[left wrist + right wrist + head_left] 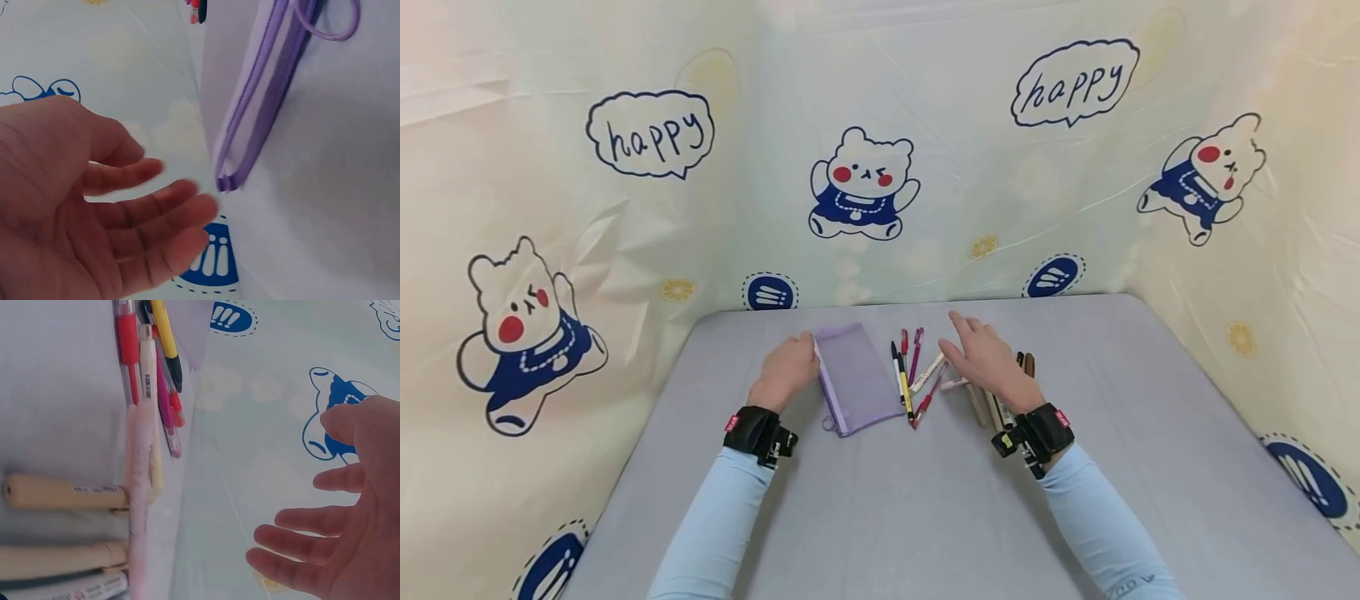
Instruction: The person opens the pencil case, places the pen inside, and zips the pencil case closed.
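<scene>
A purple mesh zipper pouch (861, 379) lies flat on the table. My left hand (785, 368) is beside its far left corner; in the left wrist view its fingers (165, 206) are loosely bent, apart from the zipper (253, 87), with nothing between them. My right hand (988, 360) hovers over the pens with its fingers spread and holds nothing. Under and beside it lie a pale pink pen (140, 506), a tan marker (65, 492) and other thick markers, partly hidden in the head view. Between pouch and right hand are a yellow-and-black pen (905, 387) and several red and pink pens.
The grey table (880, 508) reaches back to a hanging cloth (955, 167) printed with cartoon bears, which also stands along both sides. A purple loop (334, 34) hangs from the pouch's zipper side.
</scene>
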`<move>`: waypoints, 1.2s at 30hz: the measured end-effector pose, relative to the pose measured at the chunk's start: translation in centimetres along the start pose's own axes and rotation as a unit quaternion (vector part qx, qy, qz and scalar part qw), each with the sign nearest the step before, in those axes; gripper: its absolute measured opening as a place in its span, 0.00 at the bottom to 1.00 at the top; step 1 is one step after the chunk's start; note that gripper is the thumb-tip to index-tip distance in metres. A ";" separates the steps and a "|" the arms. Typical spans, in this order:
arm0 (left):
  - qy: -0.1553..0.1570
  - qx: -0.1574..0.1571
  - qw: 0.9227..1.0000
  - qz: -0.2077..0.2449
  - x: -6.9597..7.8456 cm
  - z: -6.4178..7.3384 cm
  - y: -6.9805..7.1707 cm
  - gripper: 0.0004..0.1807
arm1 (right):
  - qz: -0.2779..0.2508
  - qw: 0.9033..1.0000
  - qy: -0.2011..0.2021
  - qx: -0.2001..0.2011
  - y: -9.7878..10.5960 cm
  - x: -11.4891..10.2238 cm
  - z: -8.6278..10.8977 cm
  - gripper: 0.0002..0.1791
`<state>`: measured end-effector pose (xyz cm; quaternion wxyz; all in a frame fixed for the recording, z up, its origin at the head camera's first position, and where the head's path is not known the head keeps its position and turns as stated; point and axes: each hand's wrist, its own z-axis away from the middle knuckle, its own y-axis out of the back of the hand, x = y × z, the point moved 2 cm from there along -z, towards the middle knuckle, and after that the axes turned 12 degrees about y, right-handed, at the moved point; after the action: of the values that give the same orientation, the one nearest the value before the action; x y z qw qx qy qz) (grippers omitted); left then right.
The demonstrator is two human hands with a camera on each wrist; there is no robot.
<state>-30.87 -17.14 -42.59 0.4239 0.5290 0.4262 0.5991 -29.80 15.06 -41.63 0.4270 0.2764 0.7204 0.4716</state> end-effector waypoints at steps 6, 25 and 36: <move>0.009 -0.016 1.000 0.000 -1.0 0.1 -0.7 0.18 | -0.039 0.999 -0.016 0.002 -0.8 0.0 -0.2 0.36; 0.078 -0.087 0.992 0.037 -2.0 -0.2 -3.4 0.18 | -0.052 0.999 0.010 0.009 -5.5 -0.4 -2.4 0.29; 0.102 -0.120 0.986 0.058 -1.8 -0.8 -4.2 0.20 | -0.068 0.997 0.014 -0.027 -7.4 -2.3 -2.6 0.28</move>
<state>-31.24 -17.79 -47.20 0.4029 0.4347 0.3608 0.7201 -30.97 9.11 -47.07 0.4557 0.2082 0.7302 0.4645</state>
